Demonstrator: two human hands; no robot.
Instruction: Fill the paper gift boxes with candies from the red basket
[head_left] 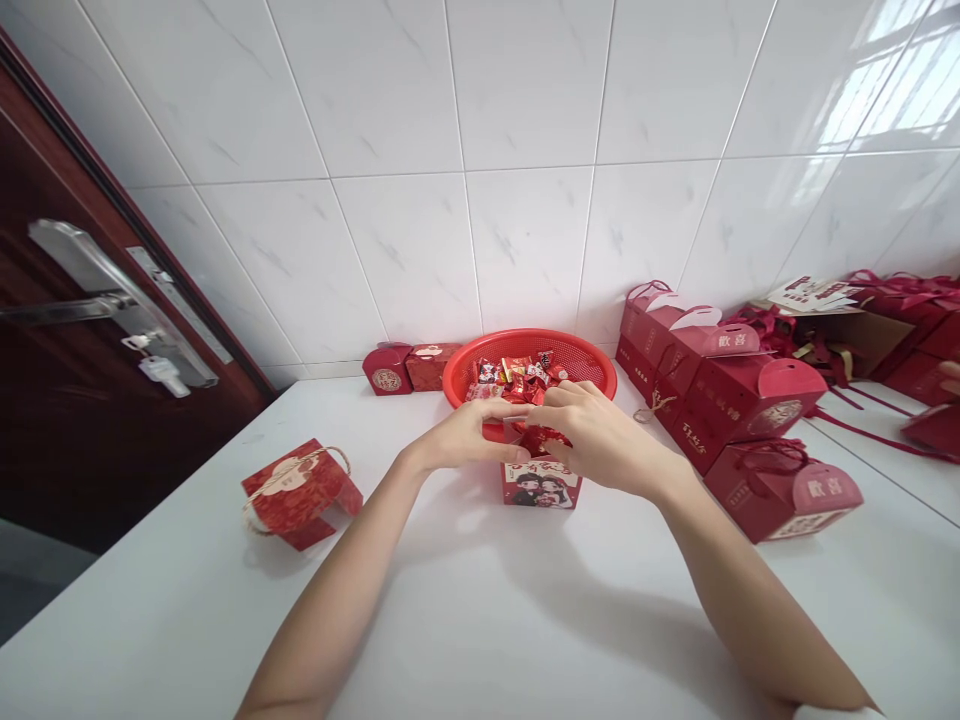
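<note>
A small red box (pixel 541 490) with a cartoon couple on its front stands on the white table. My left hand (pixel 480 432) is at the box's upper left, fingers curved round its top edge. Over the opening, my right hand (pixel 589 432) has its fingers closed on a shiny red packet (pixel 545 440), which sits at the mouth of the box. My fingertips hide part of the packet and the rim. Just behind stands a red plastic basket (pixel 604 385) holding several wrapped candies (pixel 517 375).
To the left lies a red patterned box (pixel 300 490) with twine. Two small red boxes (pixel 427 366) stand by the wall. Several red gift boxes (pixel 731 400) are stacked on the right, with ribbons beyond. A person's hand (pixel 951 380) shows at the right edge.
</note>
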